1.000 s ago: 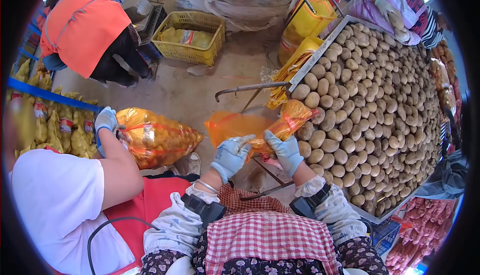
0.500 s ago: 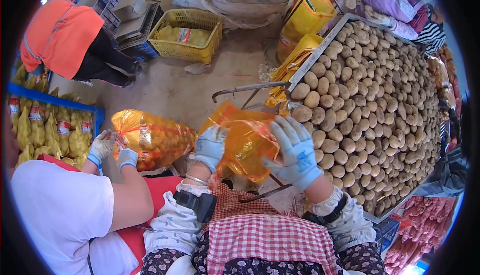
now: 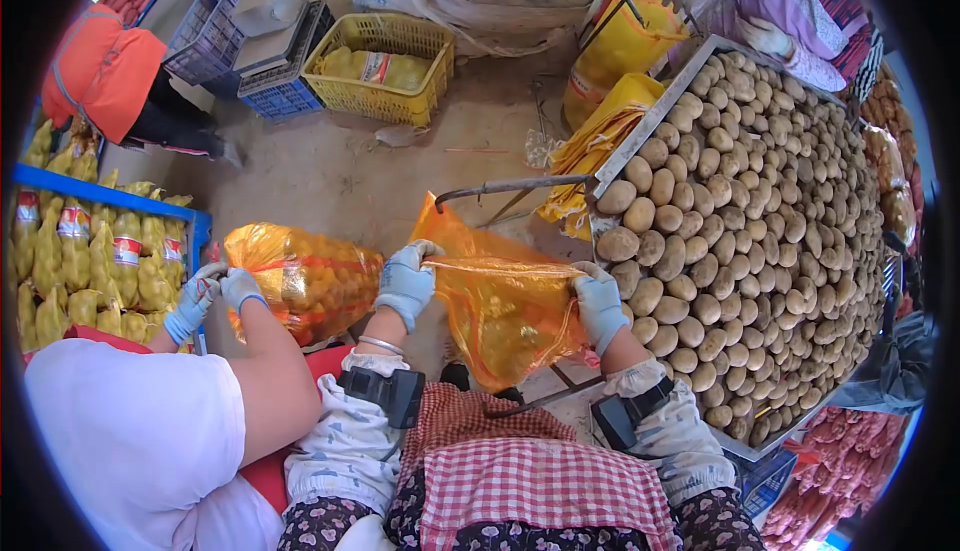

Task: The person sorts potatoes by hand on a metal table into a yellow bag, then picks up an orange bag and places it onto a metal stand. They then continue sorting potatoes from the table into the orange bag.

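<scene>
Item 1: left hand [image 3: 405,283], in a pale blue glove. Its grip is closed on the left end of the mouth of a translucent orange plastic bag [image 3: 505,321].

Item 2: right hand [image 3: 600,303], gloved alike. Its grip is closed on the right end of the same mouth, and the rim is drawn taut and level between the two hands.

Item 3: the translucent orange plastic bag hangs below both hands, above the red-and-white checked apron [image 3: 530,476]. It is just beside the near left corner of the metal-rimmed worktop [image 3: 650,116]. Its contents cannot be made out.

Item 4: heap of brown potatoes [image 3: 770,201], covering the worktop at right.

Item 5: co-worker's gloved hands [image 3: 215,291] at far left, touching the end of a filled orange net sack [image 3: 310,276].

Item 6: yellow plastic lattice basket [image 3: 375,101] on the floor beyond, well apart.
</scene>
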The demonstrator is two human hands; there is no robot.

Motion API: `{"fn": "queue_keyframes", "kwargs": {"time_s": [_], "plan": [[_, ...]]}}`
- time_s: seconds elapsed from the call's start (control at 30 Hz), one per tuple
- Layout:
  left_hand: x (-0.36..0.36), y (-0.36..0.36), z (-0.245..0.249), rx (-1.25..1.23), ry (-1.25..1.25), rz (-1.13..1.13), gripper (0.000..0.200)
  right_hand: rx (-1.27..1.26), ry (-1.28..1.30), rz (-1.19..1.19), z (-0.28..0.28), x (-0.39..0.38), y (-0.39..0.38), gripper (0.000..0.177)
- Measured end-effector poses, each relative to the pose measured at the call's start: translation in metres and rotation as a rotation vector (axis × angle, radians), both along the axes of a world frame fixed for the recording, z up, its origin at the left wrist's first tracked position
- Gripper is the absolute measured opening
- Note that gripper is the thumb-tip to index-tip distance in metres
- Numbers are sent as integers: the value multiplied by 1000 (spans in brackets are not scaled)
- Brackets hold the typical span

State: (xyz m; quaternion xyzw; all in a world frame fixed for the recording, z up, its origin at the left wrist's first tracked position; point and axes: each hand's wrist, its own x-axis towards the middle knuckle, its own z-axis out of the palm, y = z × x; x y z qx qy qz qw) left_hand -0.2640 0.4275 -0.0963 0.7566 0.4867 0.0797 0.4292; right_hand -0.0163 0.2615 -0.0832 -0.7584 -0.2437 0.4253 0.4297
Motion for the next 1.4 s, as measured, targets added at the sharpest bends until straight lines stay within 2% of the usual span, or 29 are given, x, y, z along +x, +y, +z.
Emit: {"fn": "queue_keyframes", "kwargs": {"time_s": [0.03, 0.07, 0.17, 0.2, 0.27, 0.3, 0.37, 0.4, 0.43, 0.47, 0.5, 0.53, 0.6, 0.67, 0.8, 0.9, 0.93, 0.97, 1.03, 1.07, 1.1, 1.13, 1.17, 1.2, 1.23, 1.3, 1.33, 1.37, 1.4], "plan": [[4, 3, 8, -347, -414, 165, 29, 26, 134, -117, 10, 1, 0, 22], [7, 3, 18, -568, -489, 190, 32, 68, 99, -109, 21, 1, -1, 23], [18, 15, 5, -543, -360, 130, 36, 23, 153, -208, 48, -6, 2, 27], [26, 18, 15, -542, -360, 126, 36, 25, 152, -211, 52, -7, 2, 27], [44, 24, 43, 241, 233, -97, 41, 24, 127, -227, 56, -9, 1, 29], [49, 31, 38, 244, 230, -97, 41, 26, 124, -227, 54, -8, 1, 29], [60, 47, 22, 981, 77, -158, 47, 62, 129, -197, 50, -8, 1, 23], [68, 54, 25, 1197, 115, -102, 44, 63, 127, -199, 48, -8, 2, 23], [69, 60, 13, 1197, 113, -103, 44, 66, 115, -148, 47, -8, 2, 20], [68, 67, -9, 808, 56, -119, 44, 70, 101, -94, 46, -8, 2, 18], [68, 71, -10, 420, 1, -131, 43, 71, 99, -93, 45, -8, 4, 18], [64, 72, -11, 263, -122, -138, 39, 81, 121, -103, 43, -9, 5, 17], [56, 72, -9, 241, -57, -142, 34, 93, 147, -109, 37, -11, 7, 16], [45, 69, -3, 214, 6, -139, 23, 177, 54, -130, 32, -12, 9, 17], [9, 64, -4, 252, 40, -108, 30, 166, 185, -161, 36, -17, 22, 19], [-11, 56, 3, 310, 133, 24, 31, 149, 194, -23, 35, -19, 37, 21], [-12, 55, 6, 405, 255, 29, 35, 115, 211, -39, 34, -20, 43, 20], [-14, 54, 7, 406, 261, 38, 35, 83, 226, -54, 33, -22, 50, 20], [-16, 52, 9, 941, 187, 41, 43, 160, 263, -126, 25, -21, 64, 17], [-17, 48, 9, 941, 193, 47, 43, 200, 241, -185, 23, -17, 71, 16], [-16, 41, 10, 858, 95, 42, 40, 241, 219, -244, 19, -12, 76, 16], [-15, 35, 9, 775, -4, 35, 38, 230, 113, -212, 15, -5, 81, 20], [-14, 30, 8, 689, -105, 27, 35, 231, 113, -208, 1, 3, 83, 20], [-15, 25, 5, 640, -37, 26, 22, 282, 95, -235, -17, 11, 84, 21], [-13, 26, 6, 640, -38, 29, 22, 334, 78, -263, -21, 13, 86, 22], [-8, 29, 7, -343, 106, 141, 21, 310, 66, -250, -18, 12, 87, 23], [-10, 29, 1, -203, 91, 120, 28, 238, 155, -343, -9, 8, 89, 22], [-11, 30, -1, -203, 92, 124, 28, 167, 244, -440, -5, 4, 92, 22], [-8, 30, 5, -75, 89, 213, 29, 165, 245, -439, -11, 4, 91, 22]]}}
